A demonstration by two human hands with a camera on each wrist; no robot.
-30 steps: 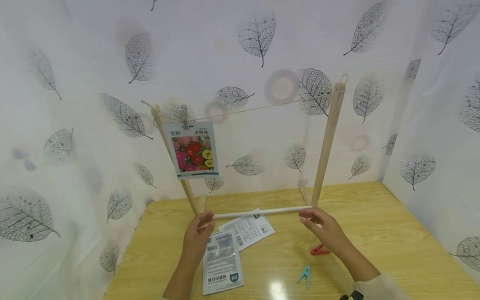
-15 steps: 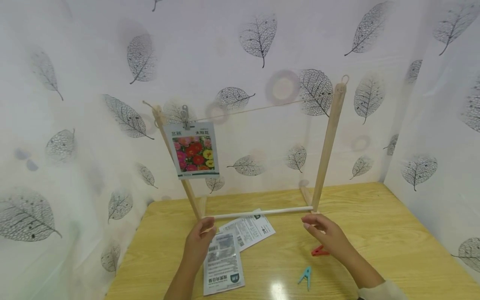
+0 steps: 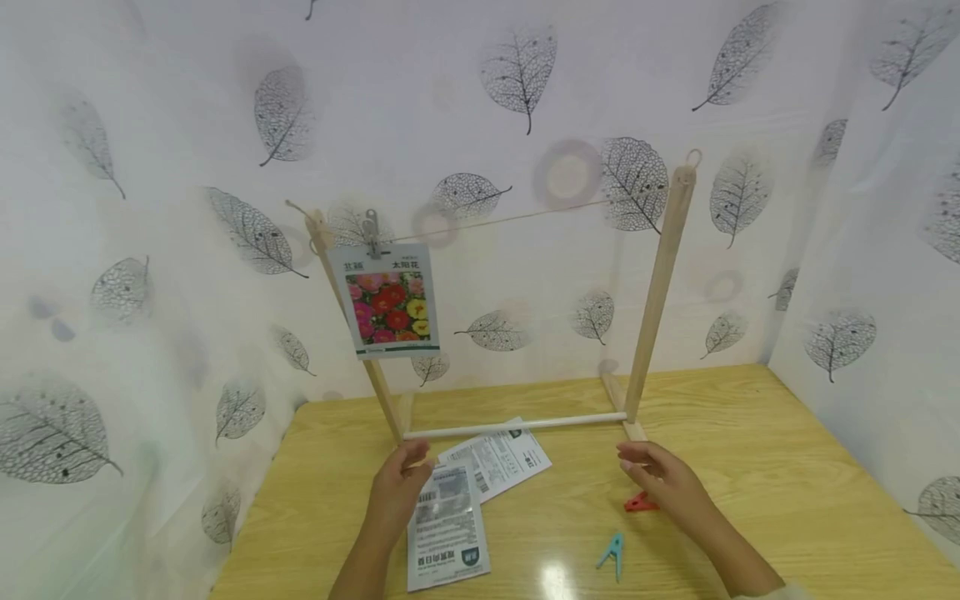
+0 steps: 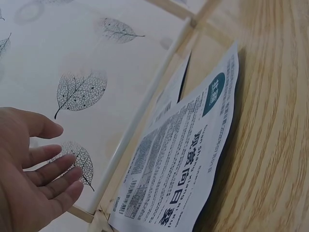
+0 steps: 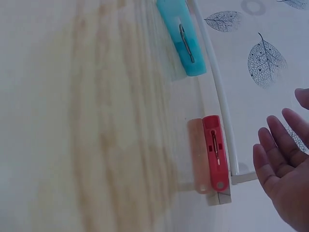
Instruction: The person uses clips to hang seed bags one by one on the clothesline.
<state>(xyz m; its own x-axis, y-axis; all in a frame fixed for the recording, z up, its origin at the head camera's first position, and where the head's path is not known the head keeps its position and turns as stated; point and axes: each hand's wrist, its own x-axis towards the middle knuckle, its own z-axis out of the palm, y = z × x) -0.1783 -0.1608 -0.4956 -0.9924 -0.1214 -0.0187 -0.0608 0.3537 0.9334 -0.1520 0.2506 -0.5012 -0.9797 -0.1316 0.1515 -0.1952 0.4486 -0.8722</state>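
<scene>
Hovering over the tabletop (image 3: 810, 483), the left hand (image 3: 396, 487) and right hand (image 3: 671, 483) hold nothing; both wrist views show their fingers loosely bent and a little apart, which the head view only suggests. Nearest lies a teal clothespin (image 3: 615, 547), with a red clothespin (image 3: 640, 502) partly covered by the right hand in the head view; the right wrist view shows the red one whole and the metal springs of both. Beside the left hand lies a seed packet (image 3: 450, 529), overlapping a second packet (image 3: 513, 462); the left wrist view brings out the first one's large print and its edge curling off the wood. Beyond the hands, a white rod (image 3: 517, 426) joins the feet of the wooden frame's left post (image 3: 382, 400) and right post (image 3: 660, 292). Only the head view shows a flower-picture packet (image 3: 390, 304) hanging near the left post from a metal clip (image 3: 372, 237) on the string (image 3: 510, 219), before a leaf-print curtain (image 3: 465, 92). A second ago the hands were at the rod's two ends; now both have drawn back, leaving those ends in plain sight, while the hanging packet looks unchanged.
</scene>
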